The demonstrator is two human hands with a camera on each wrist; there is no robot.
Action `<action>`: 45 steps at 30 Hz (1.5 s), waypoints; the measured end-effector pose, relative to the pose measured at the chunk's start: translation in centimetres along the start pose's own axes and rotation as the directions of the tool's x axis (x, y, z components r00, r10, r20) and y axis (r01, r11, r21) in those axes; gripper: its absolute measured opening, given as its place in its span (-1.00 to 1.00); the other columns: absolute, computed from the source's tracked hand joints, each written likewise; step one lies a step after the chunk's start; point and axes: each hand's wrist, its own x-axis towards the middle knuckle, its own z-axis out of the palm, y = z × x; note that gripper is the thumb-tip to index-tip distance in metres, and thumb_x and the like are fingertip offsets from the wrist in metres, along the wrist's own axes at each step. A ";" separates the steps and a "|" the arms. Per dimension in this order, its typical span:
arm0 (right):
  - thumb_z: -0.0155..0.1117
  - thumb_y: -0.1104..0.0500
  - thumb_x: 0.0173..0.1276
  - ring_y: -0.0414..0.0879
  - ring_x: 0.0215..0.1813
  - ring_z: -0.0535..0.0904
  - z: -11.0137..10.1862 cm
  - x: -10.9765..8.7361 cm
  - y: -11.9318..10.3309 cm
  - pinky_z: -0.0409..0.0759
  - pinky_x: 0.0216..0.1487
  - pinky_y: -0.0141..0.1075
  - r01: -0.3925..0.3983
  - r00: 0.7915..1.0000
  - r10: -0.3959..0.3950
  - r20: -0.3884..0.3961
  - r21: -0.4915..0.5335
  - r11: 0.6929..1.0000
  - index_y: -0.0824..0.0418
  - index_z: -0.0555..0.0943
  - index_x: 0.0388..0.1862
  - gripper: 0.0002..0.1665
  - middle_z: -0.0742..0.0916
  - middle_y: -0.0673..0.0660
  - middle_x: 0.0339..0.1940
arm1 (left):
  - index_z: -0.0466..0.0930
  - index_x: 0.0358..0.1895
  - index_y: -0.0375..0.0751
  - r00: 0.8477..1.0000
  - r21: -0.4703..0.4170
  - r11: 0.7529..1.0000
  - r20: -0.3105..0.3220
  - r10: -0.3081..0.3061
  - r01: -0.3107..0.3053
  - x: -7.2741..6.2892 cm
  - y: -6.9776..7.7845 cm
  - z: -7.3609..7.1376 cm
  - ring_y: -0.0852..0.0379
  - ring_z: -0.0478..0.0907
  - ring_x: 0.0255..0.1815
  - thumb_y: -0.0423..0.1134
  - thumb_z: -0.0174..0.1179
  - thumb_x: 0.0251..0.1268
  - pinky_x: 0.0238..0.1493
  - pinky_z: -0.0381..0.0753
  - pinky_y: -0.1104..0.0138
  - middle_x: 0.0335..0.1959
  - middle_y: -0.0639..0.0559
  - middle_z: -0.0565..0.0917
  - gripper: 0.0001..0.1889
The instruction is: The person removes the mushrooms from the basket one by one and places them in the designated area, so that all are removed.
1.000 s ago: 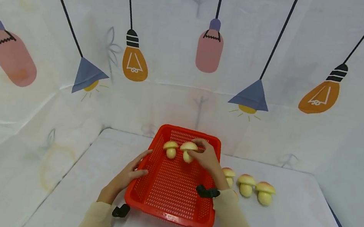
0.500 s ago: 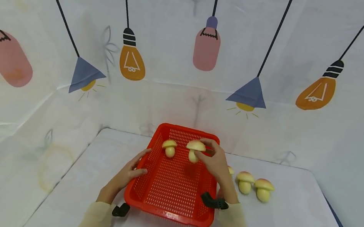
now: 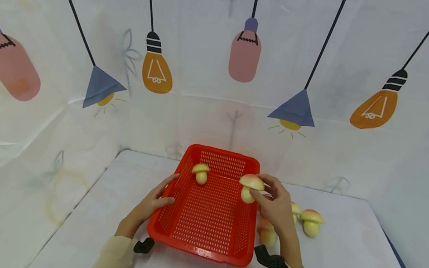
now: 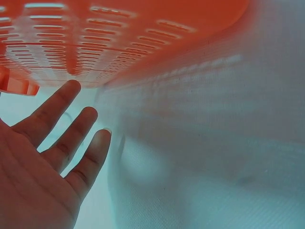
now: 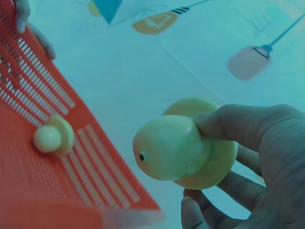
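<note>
My right hand [image 3: 279, 206] pinches a toy mushroom [image 3: 251, 187] with a yellow-red cap and pale stem, the thumb against its stem. It hangs above the right side of the red plastic basket [image 3: 198, 251]. In the right wrist view, the mushroom's [image 5: 164, 148] stem end faces the camera. Another toy mushroom [image 3: 201, 174] lies inside the basket near its far left corner. My left hand [image 3: 146, 207] rests on the basket's left rim with thumb and index finger. In the left wrist view, its other fingers [image 4: 64, 143] stretch out straight beside the slotted wall.
Right of the basket, more toy mushrooms [image 3: 311, 223] lie on the white table [image 3: 352, 263]. One mushroom [image 3: 268, 233] sits close to the basket's right wall, partly covered by my right wrist. A white sheet [image 3: 200, 118] printed with lamps hangs behind the table.
My right hand has carried its toy mushroom rightward, from beside the other one in the basket to the right rim. My left hand has stayed at the left rim.
</note>
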 end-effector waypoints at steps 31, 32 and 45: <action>0.43 0.20 0.40 -0.54 0.08 0.55 -10.3 -7.6 5.8 0.61 -0.05 -0.56 -0.212 0.970 0.199 -0.143 -0.082 0.974 0.29 0.50 0.39 -0.38 0.57 -0.22 0.30 | 0.01 0.68 0.10 1.000 0.017 1.000 -0.015 -0.001 0.002 0.0 -0.2 0.0 -0.19 0.63 0.07 -0.24 0.07 0.46 -0.06 0.75 0.14 0.38 -0.51 0.38 -0.23; 0.44 0.18 0.40 -0.55 0.06 0.54 -10.4 -7.7 6.1 0.61 -0.06 -0.54 -0.231 0.966 0.216 -0.142 -0.102 0.968 0.28 0.50 0.39 -0.38 0.58 -0.22 0.28 | 0.02 0.68 0.12 1.000 0.019 1.000 -0.017 -0.004 0.004 0.0 -0.1 0.0 -0.19 0.63 0.07 -0.23 0.07 0.46 -0.06 0.75 0.13 0.38 -0.50 0.38 -0.23; 0.52 -0.02 0.32 -0.57 -0.02 0.53 -10.9 -7.8 7.8 0.62 -0.08 -0.43 -0.378 0.924 0.377 -0.056 -0.258 0.889 0.25 0.47 0.41 -0.22 0.65 -0.01 0.29 | 0.01 0.67 0.15 1.000 0.001 1.000 -0.014 -0.011 0.011 0.1 0.1 0.0 -0.25 0.64 0.06 -0.26 0.06 0.47 -0.09 0.77 0.07 0.38 -0.48 0.39 -0.23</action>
